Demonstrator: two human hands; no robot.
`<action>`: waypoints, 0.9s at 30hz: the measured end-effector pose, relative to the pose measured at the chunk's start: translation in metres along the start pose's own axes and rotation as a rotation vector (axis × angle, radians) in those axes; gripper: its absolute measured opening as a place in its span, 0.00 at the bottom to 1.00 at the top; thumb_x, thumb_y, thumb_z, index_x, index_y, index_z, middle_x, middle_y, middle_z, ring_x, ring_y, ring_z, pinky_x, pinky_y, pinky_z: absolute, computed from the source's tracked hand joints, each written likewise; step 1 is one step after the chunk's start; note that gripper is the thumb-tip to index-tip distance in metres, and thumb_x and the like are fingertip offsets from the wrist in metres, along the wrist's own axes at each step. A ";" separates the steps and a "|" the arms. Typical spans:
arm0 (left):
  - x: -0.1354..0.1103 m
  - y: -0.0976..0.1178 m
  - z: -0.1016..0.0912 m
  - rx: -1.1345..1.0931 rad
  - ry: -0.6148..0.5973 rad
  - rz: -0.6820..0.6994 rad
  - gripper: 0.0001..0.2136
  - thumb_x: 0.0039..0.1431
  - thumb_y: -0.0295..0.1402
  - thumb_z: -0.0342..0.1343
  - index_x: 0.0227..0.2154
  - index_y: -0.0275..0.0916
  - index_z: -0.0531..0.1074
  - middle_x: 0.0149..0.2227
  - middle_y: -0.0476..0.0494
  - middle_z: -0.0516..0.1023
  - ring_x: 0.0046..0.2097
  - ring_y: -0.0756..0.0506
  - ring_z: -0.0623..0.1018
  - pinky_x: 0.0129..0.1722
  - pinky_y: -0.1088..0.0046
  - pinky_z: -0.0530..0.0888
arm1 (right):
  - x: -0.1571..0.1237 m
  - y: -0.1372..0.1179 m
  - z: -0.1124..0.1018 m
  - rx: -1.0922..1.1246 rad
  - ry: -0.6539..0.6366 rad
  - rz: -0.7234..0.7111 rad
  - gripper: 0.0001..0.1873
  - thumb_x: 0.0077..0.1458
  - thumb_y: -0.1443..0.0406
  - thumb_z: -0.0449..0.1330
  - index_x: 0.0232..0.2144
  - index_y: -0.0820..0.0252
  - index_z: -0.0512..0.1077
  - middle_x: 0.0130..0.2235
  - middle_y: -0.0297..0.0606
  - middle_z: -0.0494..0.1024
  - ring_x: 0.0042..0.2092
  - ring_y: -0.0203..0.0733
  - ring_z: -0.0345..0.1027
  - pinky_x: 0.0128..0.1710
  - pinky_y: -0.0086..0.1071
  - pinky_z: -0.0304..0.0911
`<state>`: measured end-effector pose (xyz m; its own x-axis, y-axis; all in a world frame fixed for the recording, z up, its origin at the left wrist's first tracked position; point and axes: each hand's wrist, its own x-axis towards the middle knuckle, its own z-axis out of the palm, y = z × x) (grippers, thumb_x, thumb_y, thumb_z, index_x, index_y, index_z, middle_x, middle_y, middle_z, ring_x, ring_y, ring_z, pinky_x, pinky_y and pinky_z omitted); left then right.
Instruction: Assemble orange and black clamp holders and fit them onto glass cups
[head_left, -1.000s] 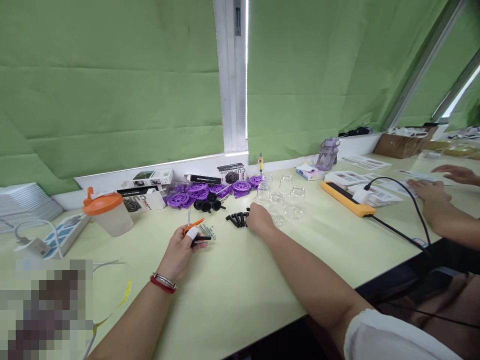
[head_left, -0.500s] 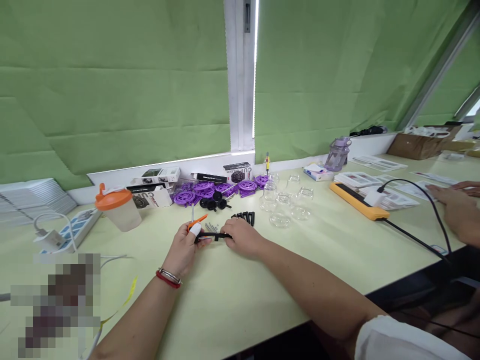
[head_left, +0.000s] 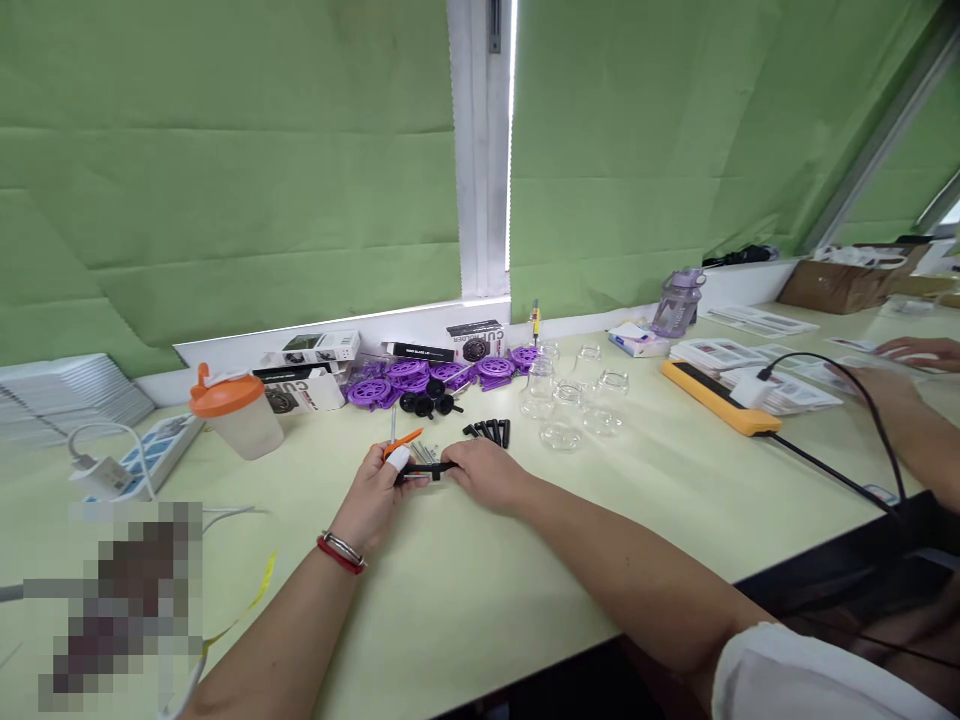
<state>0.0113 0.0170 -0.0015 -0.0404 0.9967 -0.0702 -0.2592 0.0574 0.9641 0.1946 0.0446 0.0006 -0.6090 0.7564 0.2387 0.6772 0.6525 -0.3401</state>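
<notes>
My left hand is closed around one end of a slim black plastic part; a white covering shows on its thumb. An orange piece sticks out of the same hand, its kind unclear. The right end of the black part is pinched in my right hand. Several small metal rods lie just behind my hands. Beyond my right fingers rest several short black handle-like pieces. Black round knob-like parts and purple spoked pieces are heaped farther back.
Clear glass jars stand right of centre. At the left are an orange-lidded cup and a power strip. A yellow power strip with a black cable lies right. Another person's hands work over papers at far right.
My hands have drawn slightly closer together, still holding the black part. My right fingers have shifted a little, showing more of the black handle-like pieces. The other person's hands have moved.
</notes>
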 end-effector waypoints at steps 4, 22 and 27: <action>-0.003 0.001 0.003 -0.036 -0.018 0.003 0.11 0.53 0.36 0.59 0.35 0.36 0.67 0.34 0.48 0.71 0.35 0.51 0.74 0.38 0.68 0.76 | -0.001 0.002 0.003 0.065 -0.009 0.050 0.11 0.59 0.69 0.53 0.44 0.60 0.71 0.43 0.42 0.76 0.42 0.41 0.69 0.39 0.31 0.56; -0.008 0.001 0.009 0.099 0.001 0.001 0.24 0.35 0.23 0.64 0.38 0.39 0.63 0.34 0.51 0.69 0.35 0.50 0.72 0.42 0.65 0.72 | -0.001 0.010 0.011 0.088 0.014 0.041 0.12 0.60 0.68 0.52 0.45 0.60 0.70 0.44 0.42 0.76 0.43 0.41 0.68 0.40 0.32 0.56; -0.006 -0.001 0.009 0.095 0.006 0.015 0.22 0.37 0.24 0.64 0.37 0.39 0.63 0.35 0.51 0.69 0.36 0.51 0.72 0.45 0.65 0.72 | -0.001 0.008 0.013 0.103 0.008 0.056 0.12 0.60 0.68 0.52 0.45 0.60 0.70 0.43 0.41 0.76 0.41 0.41 0.69 0.38 0.31 0.56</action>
<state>0.0203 0.0112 0.0005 -0.0498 0.9971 -0.0572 -0.1664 0.0482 0.9849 0.1955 0.0488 -0.0141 -0.5673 0.7924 0.2240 0.6640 0.6011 -0.4448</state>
